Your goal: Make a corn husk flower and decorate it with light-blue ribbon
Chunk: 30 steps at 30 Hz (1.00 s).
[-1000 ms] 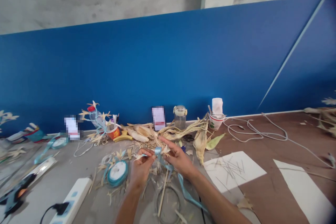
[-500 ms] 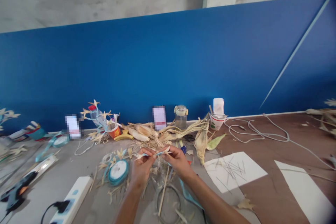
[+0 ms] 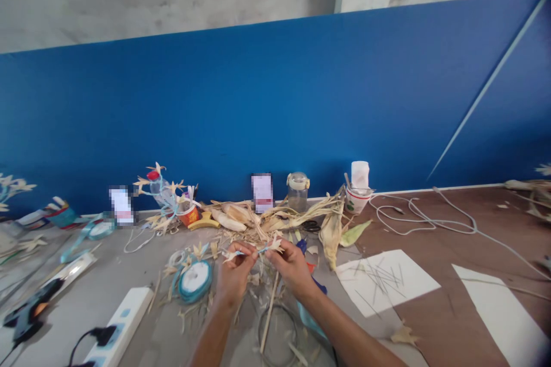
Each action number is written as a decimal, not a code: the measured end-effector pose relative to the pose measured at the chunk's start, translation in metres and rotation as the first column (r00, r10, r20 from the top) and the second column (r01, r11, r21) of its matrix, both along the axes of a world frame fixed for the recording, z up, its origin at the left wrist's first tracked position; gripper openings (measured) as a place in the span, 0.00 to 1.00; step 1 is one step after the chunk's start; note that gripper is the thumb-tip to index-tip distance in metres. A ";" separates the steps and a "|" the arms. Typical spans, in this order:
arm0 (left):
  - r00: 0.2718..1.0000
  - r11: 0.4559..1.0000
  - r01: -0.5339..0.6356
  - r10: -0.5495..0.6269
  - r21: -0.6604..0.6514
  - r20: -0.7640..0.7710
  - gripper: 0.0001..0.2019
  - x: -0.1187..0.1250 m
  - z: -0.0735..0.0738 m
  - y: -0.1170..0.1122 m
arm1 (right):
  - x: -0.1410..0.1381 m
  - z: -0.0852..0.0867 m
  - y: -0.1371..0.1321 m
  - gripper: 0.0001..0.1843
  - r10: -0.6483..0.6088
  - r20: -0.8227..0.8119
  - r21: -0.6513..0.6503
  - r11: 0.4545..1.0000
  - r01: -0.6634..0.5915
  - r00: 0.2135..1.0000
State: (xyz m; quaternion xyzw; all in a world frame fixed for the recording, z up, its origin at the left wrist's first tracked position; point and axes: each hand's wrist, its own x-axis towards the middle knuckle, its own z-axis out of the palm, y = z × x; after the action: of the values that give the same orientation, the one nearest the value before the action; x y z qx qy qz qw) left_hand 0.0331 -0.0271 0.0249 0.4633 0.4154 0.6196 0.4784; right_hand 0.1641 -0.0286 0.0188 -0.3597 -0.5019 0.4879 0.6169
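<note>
Both hands meet over the grey table [image 3: 129, 275]. My left hand [image 3: 232, 275] pinches one end of a small piece made of dry corn husk bound with pale blue ribbon [image 3: 253, 250]. At the other end, my right hand [image 3: 293, 266] grips the same husk piece with closed fingers. The ribbon's loose tail [image 3: 307, 315] hangs down under my right wrist. A thin wooden stick [image 3: 269, 315] lies on the table below the hands, beside a dark wire ring [image 3: 278, 335].
A teal ribbon spool [image 3: 194, 278] lies left of my hands. Corn husks [image 3: 297, 218], a glass jar [image 3: 297, 190] and cups stand at the back. A power strip [image 3: 118, 324] and glue gun [image 3: 26, 312] lie far left. White paper sheets [image 3: 387, 281] and a white cable [image 3: 422, 215] are at right.
My right hand, open with fingers raised a second ago, has closed on the husk piece. The blue ribbon has been drawn tight against it.
</note>
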 end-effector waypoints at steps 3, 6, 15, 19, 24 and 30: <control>1.000 1.000 0.016 -0.016 -0.018 -0.004 0.12 0.001 0.000 0.001 | 0.000 0.000 -0.001 0.07 0.007 -0.030 -0.015 1.000 -0.007 1.000; 0.998 0.997 0.060 -0.061 -0.053 -0.016 0.12 0.000 -0.001 0.001 | 0.000 0.000 -0.001 0.07 -0.015 -0.024 -0.028 1.000 0.014 1.000; 0.960 0.950 0.278 -0.273 -0.143 0.057 0.13 -0.006 -0.006 -0.001 | 0.000 0.001 -0.004 0.07 -0.072 0.129 0.015 0.997 0.071 0.989; 0.953 0.937 0.302 -0.292 -0.176 0.081 0.13 -0.005 -0.009 0.002 | -0.001 -0.004 -0.004 0.07 -0.101 0.185 0.046 0.994 0.094 0.978; 0.968 0.952 0.251 -0.242 -0.174 0.070 0.12 -0.003 -0.009 0.002 | -0.002 -0.002 -0.005 0.06 -0.110 0.227 0.085 0.992 0.093 0.968; 0.960 0.951 0.267 -0.276 -0.156 -0.038 0.12 -0.006 -0.011 0.003 | -0.001 -0.002 -0.004 0.07 -0.071 0.200 0.037 0.997 0.065 0.977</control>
State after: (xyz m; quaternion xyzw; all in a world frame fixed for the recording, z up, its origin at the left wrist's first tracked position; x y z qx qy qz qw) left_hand 0.0272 -0.0237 0.0140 0.4972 0.4068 0.5012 0.5798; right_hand 0.1630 -0.0327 0.0165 -0.4149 -0.5562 0.4201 0.5848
